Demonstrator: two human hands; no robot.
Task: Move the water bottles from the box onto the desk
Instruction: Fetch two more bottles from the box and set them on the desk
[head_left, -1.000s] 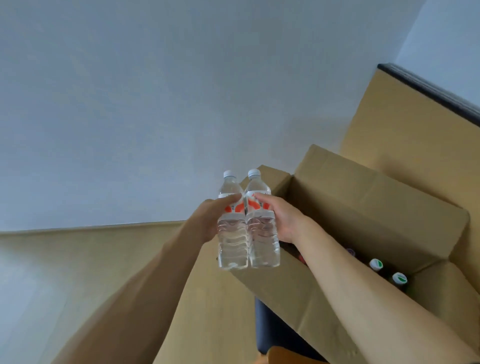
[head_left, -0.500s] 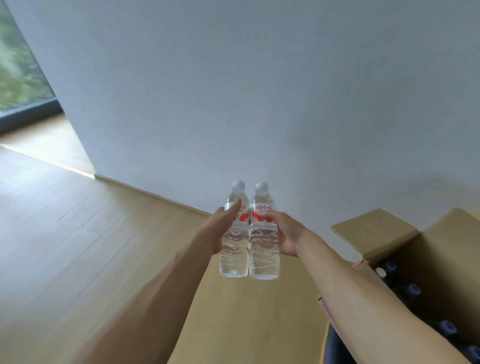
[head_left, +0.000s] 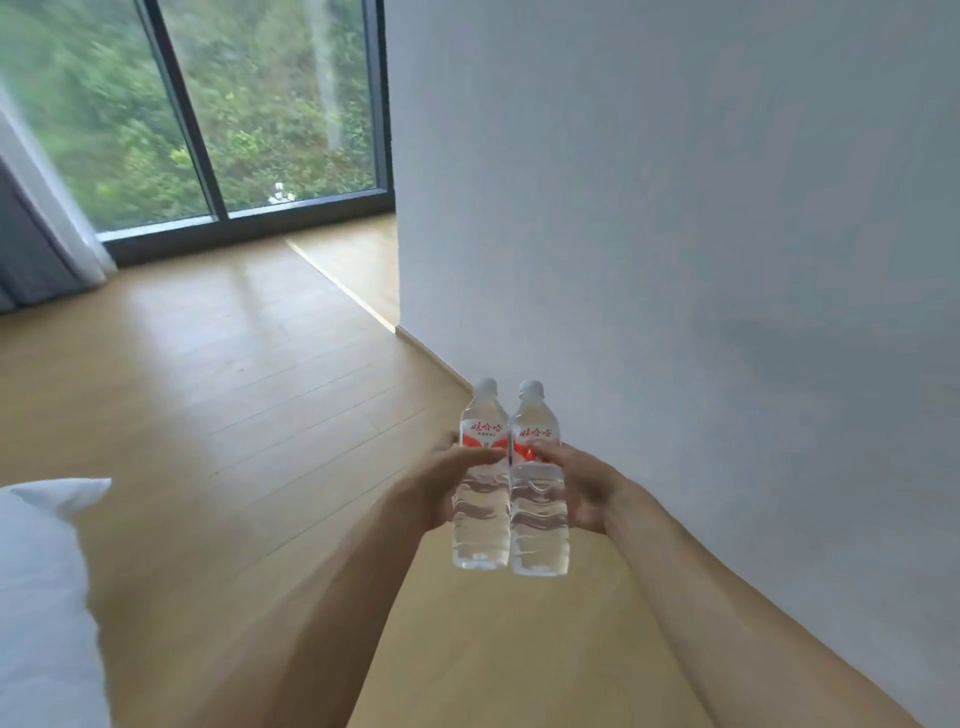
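Left hand (head_left: 449, 480) and right hand (head_left: 582, 488) pinching two clear water bottles (head_left: 511, 499) together between them, above wooden floor (head_left: 234, 415). Risk: squeeze loosening, bottles slipping down. No tabletop visible.

Both bare forearms reach forward from the lower edge of view, converging toward the middle. The left hand (head_left: 441, 483) curls round the left bottle (head_left: 482, 488), thumb across its front. The right hand (head_left: 582, 486) grips the right bottle (head_left: 537, 499) likewise, and the two bottles are pressed upright side by side between the hands.
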